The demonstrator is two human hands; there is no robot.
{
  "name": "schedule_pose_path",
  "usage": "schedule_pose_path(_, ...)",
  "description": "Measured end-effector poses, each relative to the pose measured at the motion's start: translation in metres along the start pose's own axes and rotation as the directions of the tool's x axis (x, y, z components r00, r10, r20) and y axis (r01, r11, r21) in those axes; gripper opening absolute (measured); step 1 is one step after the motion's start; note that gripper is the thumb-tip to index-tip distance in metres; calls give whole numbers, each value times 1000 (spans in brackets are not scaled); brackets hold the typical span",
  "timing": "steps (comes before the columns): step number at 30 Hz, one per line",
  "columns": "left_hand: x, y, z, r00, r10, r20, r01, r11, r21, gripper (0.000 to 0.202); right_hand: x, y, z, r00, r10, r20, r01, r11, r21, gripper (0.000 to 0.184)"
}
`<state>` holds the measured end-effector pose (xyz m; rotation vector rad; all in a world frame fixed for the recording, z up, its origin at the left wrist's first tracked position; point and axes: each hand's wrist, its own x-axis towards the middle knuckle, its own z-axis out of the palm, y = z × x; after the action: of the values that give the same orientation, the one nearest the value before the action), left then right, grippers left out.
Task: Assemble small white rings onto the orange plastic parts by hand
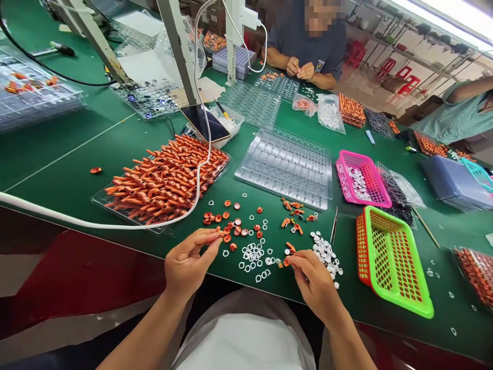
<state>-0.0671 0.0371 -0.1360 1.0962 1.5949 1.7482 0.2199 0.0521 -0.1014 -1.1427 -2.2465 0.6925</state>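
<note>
My left hand (191, 257) pinches a small orange part (220, 231) between thumb and fingertips, just left of the loose orange caps (238, 223). At the table's near side my right hand (314, 277) has its fingertips closed on another small orange part (287, 262), with an orange curved piece (290, 248) lying just beyond it. Between the hands are scattered white rings (252, 253). White discs (323, 252) lie beside my right hand, with tweezers (334, 226) past them. More orange curved pieces (296, 226) rest farther back.
A tray heaped with orange stems (165, 177) stands left, crossed by a white cable (198, 190). Clear trays (285, 164) lie ahead. Pink (379, 192) and green (421, 288) baskets stand right. A co-worker (308, 46) sits opposite; another person (450, 113) is at the right.
</note>
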Motion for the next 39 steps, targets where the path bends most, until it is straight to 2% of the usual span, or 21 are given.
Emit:
schedule_pose_path(5,-1,7,-1,999,-36,-14,35,998,-58,9,-6,1,1,995,79,59,-74,994,-83,31)
schedule_pose_path(8,-4,11,-5,998,-60,-30,58,996,-69,10,-7,3,4,997,71,41,-62,982,-177,32)
schedule_pose_path(11,-10,12,-14,998,-57,-24,55,995,-85,9,-7,8,6,1000,26,-3,-26,963,-269,33)
schedule_pose_path(15,-21,9,-34,995,-72,-74,67,995,-74,9,-5,6,-4,1000,0,30,11,933,-359,34)
schedule_pose_path(18,-33,6,-45,994,-65,-91,58,995,-75,11,8,-5,-16,1000,-18,18,24,914,-406,36)
schedule_pose_path(21,-42,6,-47,999,-21,-39,18,996,-82,18,35,-15,-18,995,-88,57,103,924,-369,32)
schedule_pose_path(25,-48,5,-39,998,13,56,-4,989,-149,22,79,-23,-1,979,-105,177,155,941,-300,23)
schedule_pose_path(29,-46,4,-38,997,13,80,3,982,-189,24,112,-30,25,962,-75,262,149,950,-273,15)
schedule_pose_path(34,-41,4,-44,997,7,73,8,978,-209,26,130,-39,51,932,-78,354,196,930,-312,6)
schedule_pose_path(39,-39,2,-51,997,3,76,12,983,-185,27,137,-37,53,940,-85,330,202,918,-340,7)
